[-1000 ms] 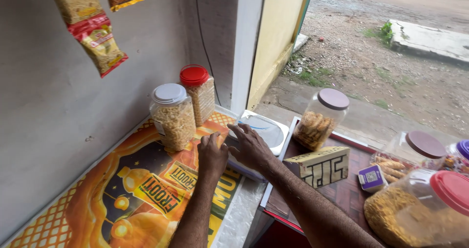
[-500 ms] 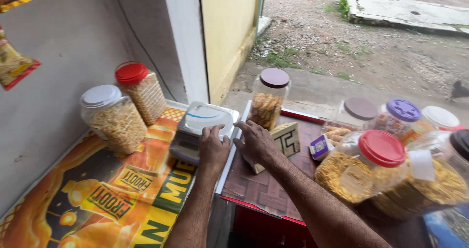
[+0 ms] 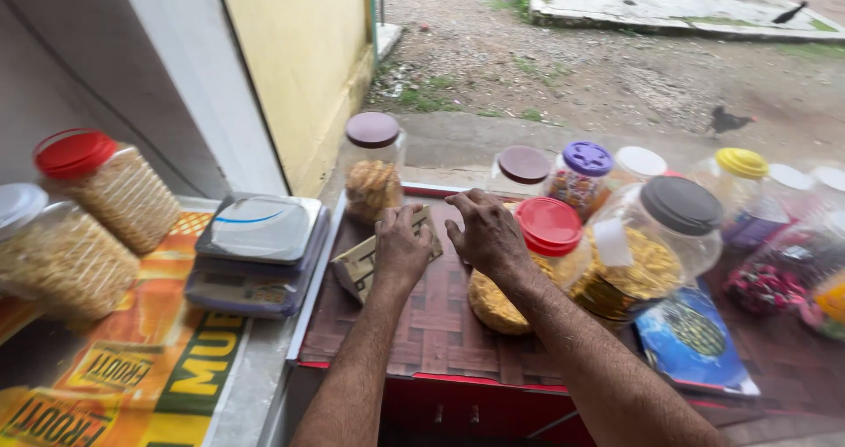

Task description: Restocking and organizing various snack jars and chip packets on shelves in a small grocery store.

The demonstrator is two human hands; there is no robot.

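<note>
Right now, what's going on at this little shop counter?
A person stands behind a counter crowded with snack jars. The left hand rests on a small cardboard box lying on the brown woven mat, and the right hand hovers just beside it, next to a red-lidded jar of yellow snacks. A weighing scale sits untouched to the left, with two more jars beyond it.

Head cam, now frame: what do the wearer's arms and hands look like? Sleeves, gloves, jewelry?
Both arms are bare up to the bottom frame edge, with no sleeves in view. The left hand and right hand wear no gloves; no rings, watch or wristband are visible. The forearms show dark hair. No cables or markings.
</note>
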